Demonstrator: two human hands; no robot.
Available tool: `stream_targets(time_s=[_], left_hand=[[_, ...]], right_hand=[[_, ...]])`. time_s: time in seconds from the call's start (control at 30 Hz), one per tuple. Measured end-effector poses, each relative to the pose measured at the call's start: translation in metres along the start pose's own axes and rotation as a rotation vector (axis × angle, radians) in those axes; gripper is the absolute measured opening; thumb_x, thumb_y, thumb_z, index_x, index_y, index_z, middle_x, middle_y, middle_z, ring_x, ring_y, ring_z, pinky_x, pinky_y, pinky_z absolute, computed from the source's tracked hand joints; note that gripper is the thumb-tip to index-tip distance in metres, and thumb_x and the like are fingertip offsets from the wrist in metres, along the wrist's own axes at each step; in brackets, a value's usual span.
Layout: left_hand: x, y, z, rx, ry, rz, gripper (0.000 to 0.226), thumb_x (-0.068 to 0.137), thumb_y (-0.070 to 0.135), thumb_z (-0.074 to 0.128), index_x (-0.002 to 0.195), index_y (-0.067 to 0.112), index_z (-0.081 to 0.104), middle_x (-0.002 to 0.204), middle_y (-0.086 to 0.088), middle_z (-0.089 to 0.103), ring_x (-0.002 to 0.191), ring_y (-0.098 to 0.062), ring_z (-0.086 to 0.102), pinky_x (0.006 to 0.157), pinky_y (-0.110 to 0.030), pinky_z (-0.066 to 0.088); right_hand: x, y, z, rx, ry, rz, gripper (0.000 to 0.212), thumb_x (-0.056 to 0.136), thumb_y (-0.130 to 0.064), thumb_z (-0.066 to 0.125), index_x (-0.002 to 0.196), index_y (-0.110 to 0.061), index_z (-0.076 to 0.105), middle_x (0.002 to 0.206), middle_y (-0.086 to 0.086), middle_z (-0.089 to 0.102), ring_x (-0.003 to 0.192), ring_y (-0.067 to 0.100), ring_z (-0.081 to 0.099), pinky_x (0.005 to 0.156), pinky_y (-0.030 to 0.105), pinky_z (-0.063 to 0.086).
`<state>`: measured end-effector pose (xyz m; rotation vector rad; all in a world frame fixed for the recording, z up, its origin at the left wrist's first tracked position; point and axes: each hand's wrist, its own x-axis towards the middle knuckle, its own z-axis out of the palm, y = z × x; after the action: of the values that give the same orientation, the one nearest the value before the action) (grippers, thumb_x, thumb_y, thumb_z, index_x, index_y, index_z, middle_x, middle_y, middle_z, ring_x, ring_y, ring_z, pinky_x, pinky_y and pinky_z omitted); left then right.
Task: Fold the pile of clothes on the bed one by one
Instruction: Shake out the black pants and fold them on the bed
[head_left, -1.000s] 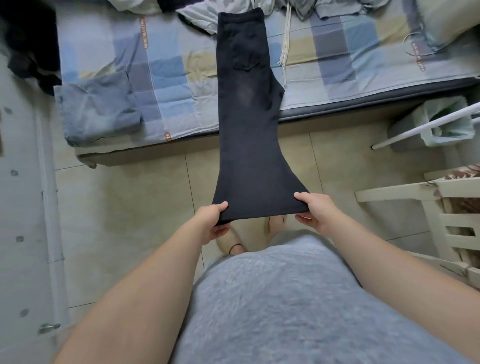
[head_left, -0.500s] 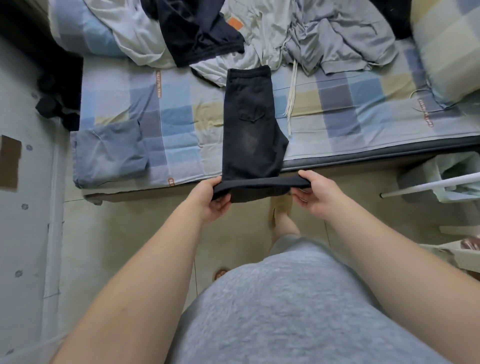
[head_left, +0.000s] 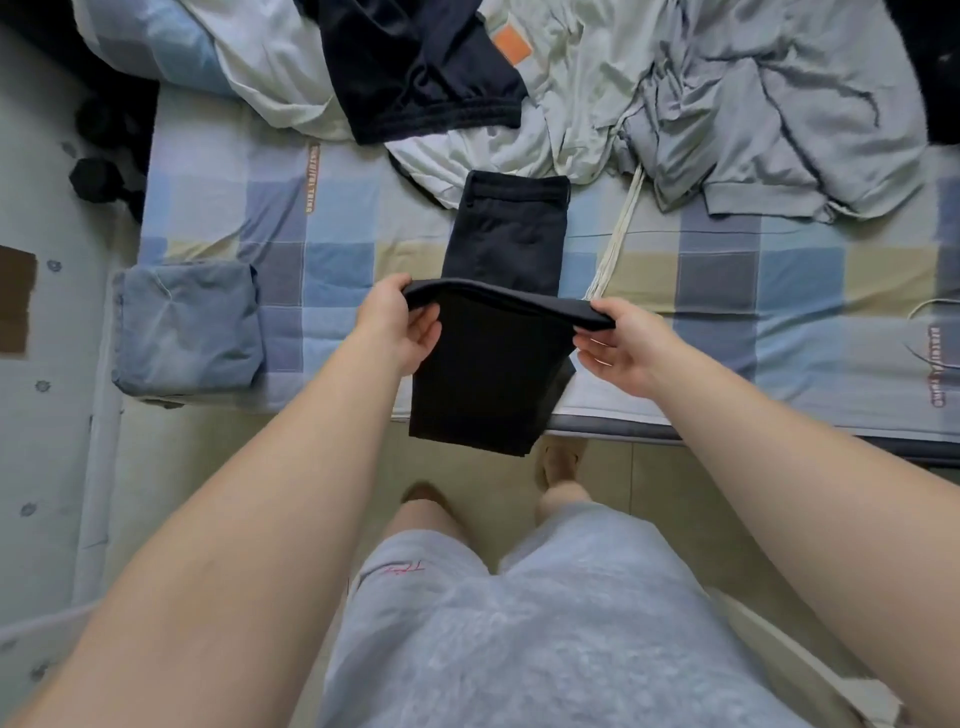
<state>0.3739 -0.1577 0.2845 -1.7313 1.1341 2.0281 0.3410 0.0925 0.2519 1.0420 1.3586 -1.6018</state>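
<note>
Head view, bed: the mattress (head_left: 727, 270) wears a sheet checked in blue, grey and cream. Its near edge meets a pale tiled floor (head_left: 208, 467).
Pile: unfolded clothes (head_left: 727, 104) are heaped along the far side, mostly pale grey and white, with a dark navy piece (head_left: 415, 78) among them.
Folded piece: a blue garment (head_left: 187, 327) lies squared at the bed's left end, well apart from the pile.
Cord: a white cord (head_left: 615, 244) lies just right of the trousers.
Black trousers (head_left: 498, 374): the waistband lies flat just below the pile, and the lower part hangs doubled over the bed's near edge.
Left hand (head_left: 400, 322): my thumb on top and fingers beneath pinch the raised edge's left end.
Right hand (head_left: 623, 348): it pinches the right end, though I can't quite tell how many fingers are underneath.
</note>
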Motion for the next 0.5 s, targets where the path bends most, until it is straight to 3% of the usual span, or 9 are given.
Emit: stream_targets(time_s=[0.13, 0.3, 0.4, 0.5], left_hand=[[0.044, 0.030, 0.043, 0.063, 0.001, -0.020, 0.021, 0.099, 0.033, 0.056, 0.109, 0.017, 0.064, 0.092, -0.001, 0.067, 0.090, -0.013, 0.065, 0.070, -0.031, 0.049], [0.129, 0.062, 0.092, 0.141, -0.008, -0.057, 0.020, 0.100, 0.032, 0.053, 0.094, 0.017, 0.065, 0.088, 0.001, 0.071, 0.090, -0.012, 0.066, 0.076, -0.031, 0.048], [0.189, 0.076, 0.118, 0.199, -0.026, -0.041, 0.022, 0.099, 0.034, 0.054, 0.102, 0.016, 0.067, 0.088, 0.003, 0.072, 0.091, -0.011, 0.067, 0.081, -0.030, 0.050], [0.245, 0.087, 0.138, 0.219, -0.092, -0.002, 0.034, 0.101, 0.042, 0.050, 0.122, 0.018, 0.065, 0.103, 0.003, 0.074, 0.097, -0.013, 0.068, 0.072, -0.030, 0.049]], right_hand=[[0.050, -0.048, 0.007, 0.000, 0.022, 0.013, 0.023, 0.098, -0.032, 0.059, 0.115, -0.018, 0.063, 0.096, 0.006, 0.072, 0.090, 0.018, 0.070, 0.069, 0.031, 0.054], [0.135, -0.095, 0.026, -0.001, 0.102, 0.032, 0.015, 0.099, -0.034, 0.055, 0.101, -0.019, 0.060, 0.093, 0.004, 0.071, 0.090, 0.019, 0.069, 0.070, 0.032, 0.053], [0.193, -0.115, 0.038, 0.012, 0.136, 0.027, 0.018, 0.100, -0.035, 0.053, 0.103, -0.019, 0.060, 0.095, 0.005, 0.073, 0.089, 0.019, 0.070, 0.069, 0.033, 0.053], [0.247, -0.128, 0.045, 0.051, 0.126, 0.014, 0.029, 0.101, -0.037, 0.053, 0.120, -0.017, 0.059, 0.109, 0.005, 0.074, 0.099, 0.022, 0.072, 0.070, 0.037, 0.056]])
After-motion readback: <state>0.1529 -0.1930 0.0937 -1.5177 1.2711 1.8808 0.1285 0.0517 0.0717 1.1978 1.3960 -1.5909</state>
